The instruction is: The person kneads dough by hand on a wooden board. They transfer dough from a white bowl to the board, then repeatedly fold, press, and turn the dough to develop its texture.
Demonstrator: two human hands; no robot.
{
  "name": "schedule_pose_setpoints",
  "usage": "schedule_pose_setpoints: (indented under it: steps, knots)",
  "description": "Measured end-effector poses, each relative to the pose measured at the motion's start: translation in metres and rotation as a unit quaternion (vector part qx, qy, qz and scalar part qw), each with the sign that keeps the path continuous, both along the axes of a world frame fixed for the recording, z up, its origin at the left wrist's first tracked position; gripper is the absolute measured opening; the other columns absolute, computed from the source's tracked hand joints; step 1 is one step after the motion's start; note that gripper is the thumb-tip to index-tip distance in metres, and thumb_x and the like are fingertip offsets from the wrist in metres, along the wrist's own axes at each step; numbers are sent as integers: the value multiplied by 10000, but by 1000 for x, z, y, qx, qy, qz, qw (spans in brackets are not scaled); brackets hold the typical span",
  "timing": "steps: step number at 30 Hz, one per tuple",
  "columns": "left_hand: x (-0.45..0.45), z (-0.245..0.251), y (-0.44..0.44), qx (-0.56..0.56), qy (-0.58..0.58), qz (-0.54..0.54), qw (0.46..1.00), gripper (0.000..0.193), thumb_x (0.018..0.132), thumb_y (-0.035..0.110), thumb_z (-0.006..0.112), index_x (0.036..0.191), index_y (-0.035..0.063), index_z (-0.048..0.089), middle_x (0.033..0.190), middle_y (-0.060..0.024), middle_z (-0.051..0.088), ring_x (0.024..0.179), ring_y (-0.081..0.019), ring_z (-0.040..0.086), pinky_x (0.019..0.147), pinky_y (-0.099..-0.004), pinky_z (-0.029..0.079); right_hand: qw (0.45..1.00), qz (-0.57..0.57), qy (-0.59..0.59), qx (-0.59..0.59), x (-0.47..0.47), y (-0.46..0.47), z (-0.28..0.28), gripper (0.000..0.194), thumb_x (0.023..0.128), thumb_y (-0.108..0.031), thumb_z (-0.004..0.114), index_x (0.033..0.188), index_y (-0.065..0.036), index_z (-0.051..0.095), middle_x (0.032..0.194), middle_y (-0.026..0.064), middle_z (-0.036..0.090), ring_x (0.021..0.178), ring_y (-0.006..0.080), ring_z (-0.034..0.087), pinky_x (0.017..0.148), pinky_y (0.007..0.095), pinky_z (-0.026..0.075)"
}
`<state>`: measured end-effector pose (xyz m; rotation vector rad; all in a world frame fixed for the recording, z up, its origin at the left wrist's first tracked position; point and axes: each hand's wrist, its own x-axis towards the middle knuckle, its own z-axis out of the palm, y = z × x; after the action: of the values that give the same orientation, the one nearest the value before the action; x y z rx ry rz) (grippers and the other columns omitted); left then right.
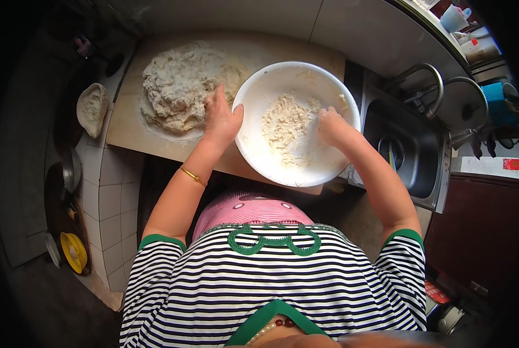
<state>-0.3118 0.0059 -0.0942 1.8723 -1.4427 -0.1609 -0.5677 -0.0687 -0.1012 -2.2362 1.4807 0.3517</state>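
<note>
A large white basin [259,161] tilts over the right part of a wooden board, with crumbly dough scraps [287,122] scattered on its inner bottom. Its left rim is touched by the thumb of my left hand [221,119]; the fingers are apart, pointing towards the big dough mass. My right hand [331,126] reaches inside the basin, curled fingertips at the inner right wall beside the scraps; whether they pinch anything is hidden. Left of the basin, a large rough, floury dough mass [172,91] lies on the board [129,130].
To the right of the board is a steel sink [420,161] with a curved faucet [437,89]. A bowl with a floury inside [92,108] stands on the tiled ledge at left. Lower left is a yellow plastic basket [73,252]. A wall rises behind the board.
</note>
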Motion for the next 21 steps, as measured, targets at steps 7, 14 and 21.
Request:
schedule_pose_setpoints:
  steps: [7, 14, 21]
  knots:
    - [-8, -40, 3, 13, 471, -35, 882, 282, 936, 118, 506, 1152, -47, 583, 1048, -109, 655, 947, -171, 589, 859, -298, 454, 947, 313, 69, 32, 82, 39, -50, 360, 824, -188, 507, 1004, 79, 668, 1163, 281, 553, 1131, 361, 492, 901, 528, 382]
    - [-8, -31, 5, 23, 524, -36, 850, 314, 953, 93, 488, 1222, -51, 564, 1127, -87, 636, 1004, -146, 577, 898, -269, 441, 907, -102, -403, 70, 145, 59, -22, 246, 891, -134, 431, 984, 87, 487, 977, 358, 549, 910, 528, 551, 830, 520, 457]
    - [-13, -30, -1, 48, 557, -3, 829, 329, 954, 81, 494, 1250, -50, 556, 1156, -91, 630, 1032, -135, 566, 905, -254, 440, 963, 114, -127, 209, 66, 78, -1, 284, 997, -211, 369, 1033, 30, 516, 1029, 294, 555, 967, 444, 577, 846, 489, 451]
